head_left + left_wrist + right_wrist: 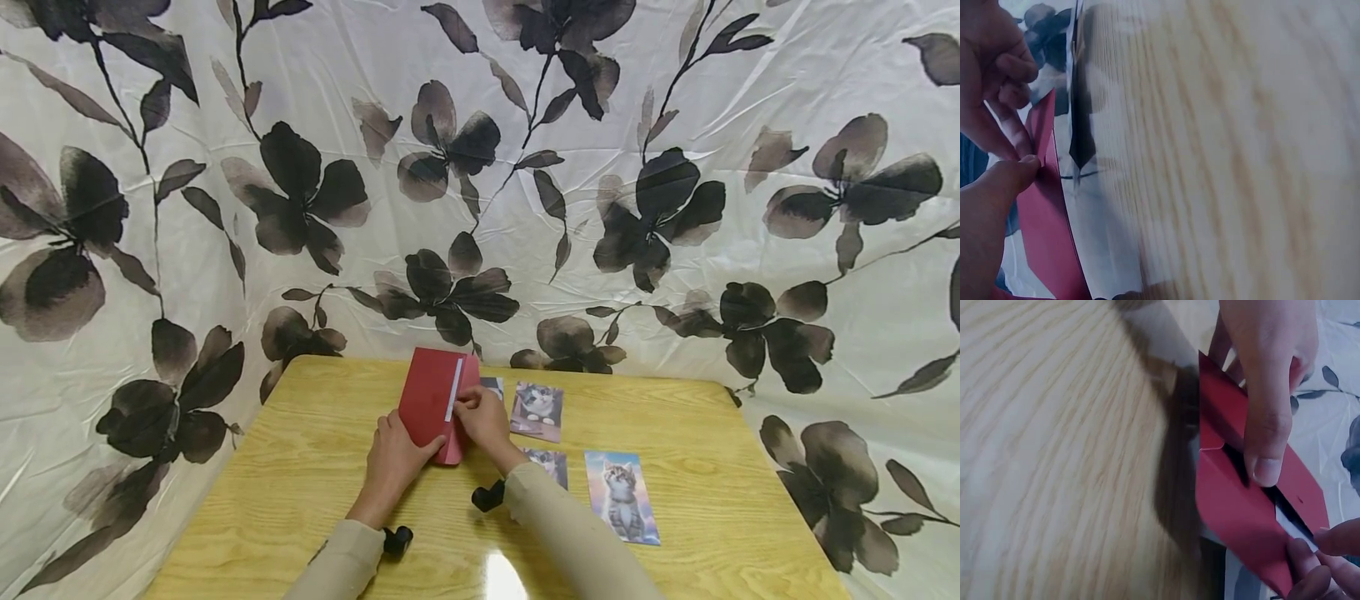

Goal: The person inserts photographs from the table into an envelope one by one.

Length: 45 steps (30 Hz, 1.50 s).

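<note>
A red envelope (431, 392) is tilted above the wooden table, its pink-red flap (467, 421) folded out to the right. Along its opening shows a narrow white strip of paper (454, 390); how far it reaches inside is hidden. My left hand (397, 454) grips the envelope's lower left, with the thumb over the edge at the opening. In the right wrist view that thumb lies beside the dark slit between the red panels (1235, 500). My right hand (482, 418) pinches the white paper at the opening with curled fingers (1310, 559).
Kitten pictures lie on the table (300, 467) to the right: one upper card (537, 411), one partly behind my right forearm (551, 465), and one with a pastel sky (622, 498). Another card (492, 385) is partly hidden behind the right hand. Floral cloth (487, 192) surrounds the table.
</note>
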Each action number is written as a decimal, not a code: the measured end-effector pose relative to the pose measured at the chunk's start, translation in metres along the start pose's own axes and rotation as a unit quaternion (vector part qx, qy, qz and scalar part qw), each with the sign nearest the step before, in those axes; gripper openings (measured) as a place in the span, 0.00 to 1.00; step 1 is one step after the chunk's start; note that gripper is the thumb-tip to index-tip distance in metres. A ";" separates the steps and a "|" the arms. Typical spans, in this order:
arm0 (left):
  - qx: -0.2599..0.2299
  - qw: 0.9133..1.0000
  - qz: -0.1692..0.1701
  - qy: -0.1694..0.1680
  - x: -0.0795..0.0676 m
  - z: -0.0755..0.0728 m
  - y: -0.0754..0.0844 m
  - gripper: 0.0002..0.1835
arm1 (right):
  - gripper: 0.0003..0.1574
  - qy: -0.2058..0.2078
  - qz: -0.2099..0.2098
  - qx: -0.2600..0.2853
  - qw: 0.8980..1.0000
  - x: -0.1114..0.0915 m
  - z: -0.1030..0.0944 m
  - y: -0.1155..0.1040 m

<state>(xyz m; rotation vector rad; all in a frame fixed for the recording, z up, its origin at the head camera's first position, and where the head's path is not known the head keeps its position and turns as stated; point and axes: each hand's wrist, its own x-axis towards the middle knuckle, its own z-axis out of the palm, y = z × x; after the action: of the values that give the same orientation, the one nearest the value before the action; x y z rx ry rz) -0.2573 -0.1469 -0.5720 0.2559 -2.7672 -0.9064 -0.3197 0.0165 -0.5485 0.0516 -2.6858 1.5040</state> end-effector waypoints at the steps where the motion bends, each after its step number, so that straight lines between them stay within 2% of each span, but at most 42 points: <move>1: 0.000 1.000 -0.001 -0.001 0.000 0.000 0.000 0.54 | 0.08 0.001 -0.003 0.007 1.000 0.000 -0.001 0.002; 6: 0.003 1.000 -0.009 -0.006 0.002 -0.002 -0.001 0.55 | 0.04 0.002 -0.024 0.074 0.997 -0.002 -0.009 0.010; 9: -0.001 1.000 -0.015 -0.005 0.003 -0.005 -0.002 0.55 | 0.05 -0.005 -0.033 0.100 0.994 -0.003 -0.018 0.014; 14: -0.007 1.000 -0.021 -0.004 0.004 -0.007 -0.005 0.54 | 0.09 -0.001 -0.037 0.075 0.996 -0.002 -0.037 0.024; 22: -0.007 1.000 -0.022 0.001 0.005 -0.011 -0.010 0.55 | 0.09 0.019 -0.016 0.039 0.999 0.002 -0.063 0.042; 28: -0.001 1.000 -0.021 0.005 0.005 -0.013 -0.013 0.55 | 0.15 0.012 -0.008 0.022 1.000 0.002 -0.082 0.057; 31: 0.000 1.000 -0.018 0.005 0.006 -0.012 -0.014 0.56 | 0.18 0.020 -0.002 -0.006 1.000 0.002 -0.091 0.065; 40: -0.005 1.000 -0.018 0.000 0.006 -0.012 -0.016 0.56 | 0.24 0.020 0.041 -0.053 0.998 -0.002 -0.118 0.082; 45: -0.007 1.000 -0.018 -0.002 0.006 -0.013 -0.016 0.56 | 0.31 0.025 0.065 -0.096 0.993 -0.006 -0.124 0.088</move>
<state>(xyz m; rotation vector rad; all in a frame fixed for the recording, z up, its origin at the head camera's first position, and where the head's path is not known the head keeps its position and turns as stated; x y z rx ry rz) -0.2585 -0.1682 -0.5700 0.3029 -2.7675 -0.9369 -0.3139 0.1683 -0.5587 -0.1709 -2.8283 1.2490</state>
